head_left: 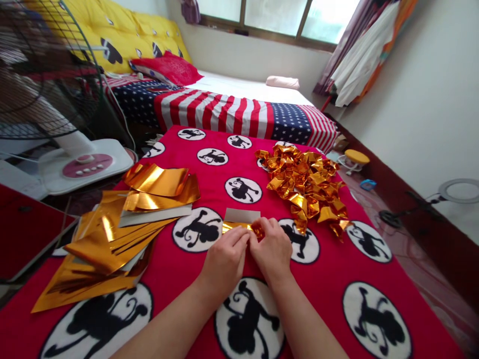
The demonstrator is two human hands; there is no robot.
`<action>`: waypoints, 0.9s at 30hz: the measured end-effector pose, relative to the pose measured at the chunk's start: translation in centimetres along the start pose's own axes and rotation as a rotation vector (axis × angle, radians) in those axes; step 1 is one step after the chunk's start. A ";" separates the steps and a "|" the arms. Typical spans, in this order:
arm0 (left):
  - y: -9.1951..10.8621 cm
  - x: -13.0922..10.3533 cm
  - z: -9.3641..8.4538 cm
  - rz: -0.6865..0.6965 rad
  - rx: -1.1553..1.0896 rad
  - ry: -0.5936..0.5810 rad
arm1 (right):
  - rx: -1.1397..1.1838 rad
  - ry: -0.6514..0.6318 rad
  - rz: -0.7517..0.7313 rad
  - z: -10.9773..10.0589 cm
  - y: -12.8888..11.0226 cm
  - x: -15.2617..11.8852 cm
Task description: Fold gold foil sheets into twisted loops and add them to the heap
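Observation:
A sheet of gold foil paper (242, 215) lies on the red cloth in front of me, its grey back showing along the far strip and a gold fold nearer to me. My left hand (228, 252) is closed on the near edge of this sheet, fingers pressed together. Right beside it my right hand (272, 245) pinches the same paper, with a crinkled gold bit showing by the fingers. Both hands nearly touch at the fingertips, and they hide the near part of the sheet. To the left lies a loose stack of flat gold foil sheets (112, 234). Folded gold foil pieces (307, 182) are heaped at the right.
The red cloth (329, 279) with monkey prints covers the table. A fan (86, 159) stands at the left. Beyond the table is a bed (239, 114) with a flag-patterned cover. On the floor at the right are a yellow stool (356, 157) and a ring-light stand (391, 218).

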State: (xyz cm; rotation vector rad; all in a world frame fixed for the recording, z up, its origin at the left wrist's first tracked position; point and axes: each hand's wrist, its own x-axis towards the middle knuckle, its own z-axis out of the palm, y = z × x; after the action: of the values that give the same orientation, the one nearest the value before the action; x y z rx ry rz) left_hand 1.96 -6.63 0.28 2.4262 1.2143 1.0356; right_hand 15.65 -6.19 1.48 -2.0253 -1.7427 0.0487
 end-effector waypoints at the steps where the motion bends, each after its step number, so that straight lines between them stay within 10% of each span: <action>1: -0.1 -0.1 0.3 -0.014 0.025 -0.006 | 0.004 0.000 -0.002 0.0 0.0 0.0; 27: -5.2 2.5 -1.8 -0.370 0.072 0.077 | 0.063 -0.011 -0.018 0.0 0.5 -0.1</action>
State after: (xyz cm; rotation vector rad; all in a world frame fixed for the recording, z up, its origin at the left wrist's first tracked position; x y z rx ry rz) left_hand -1.41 -1.65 0.30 2.1100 1.6717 0.9923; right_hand 16.11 -6.32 1.31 -1.9682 -1.7438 0.1070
